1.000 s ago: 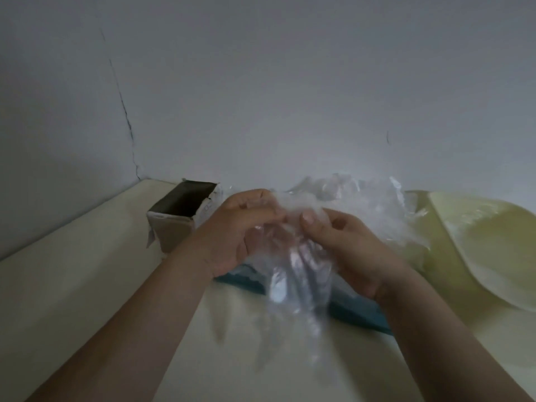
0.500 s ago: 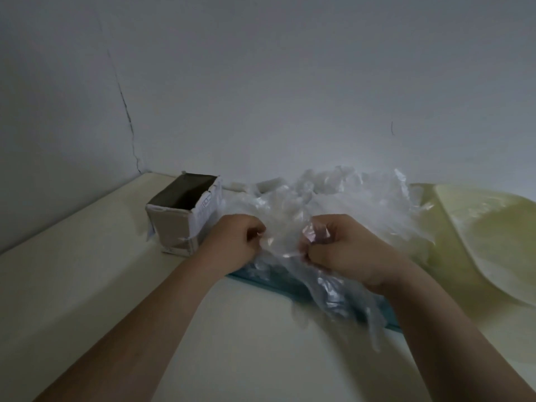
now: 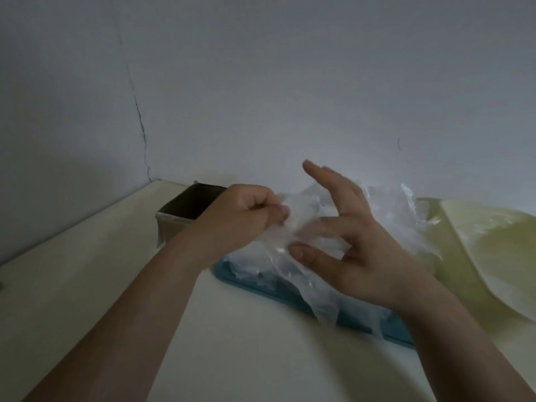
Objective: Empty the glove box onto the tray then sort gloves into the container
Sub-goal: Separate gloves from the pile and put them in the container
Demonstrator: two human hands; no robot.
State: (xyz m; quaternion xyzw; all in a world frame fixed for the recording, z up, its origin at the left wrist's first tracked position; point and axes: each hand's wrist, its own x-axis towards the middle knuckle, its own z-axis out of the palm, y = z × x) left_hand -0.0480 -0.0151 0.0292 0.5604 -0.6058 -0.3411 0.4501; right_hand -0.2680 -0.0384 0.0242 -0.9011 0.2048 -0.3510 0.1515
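My left hand (image 3: 246, 219) pinches a crumpled clear plastic glove (image 3: 293, 227) with curled fingers, held above the teal tray (image 3: 261, 288). My right hand (image 3: 359, 250) is beside it with fingers spread and the index finger raised. Its thumb touches the glove, and a strip of the glove hangs down past the palm. A heap of clear gloves (image 3: 391, 216) lies on the tray behind my hands. The open-topped cardboard glove box (image 3: 174, 227) stands left of the tray, partly hidden by my left wrist.
A pale yellow-green shallow object (image 3: 493, 242) lies right of the tray; I cannot tell what it is. The cream tabletop (image 3: 87, 285) meets a grey wall with a crack in the left corner.
My right hand has opened from a fist on the glove, its fingers spreading upward. My left hand keeps its pinch. Both hands sit slightly higher and further right.
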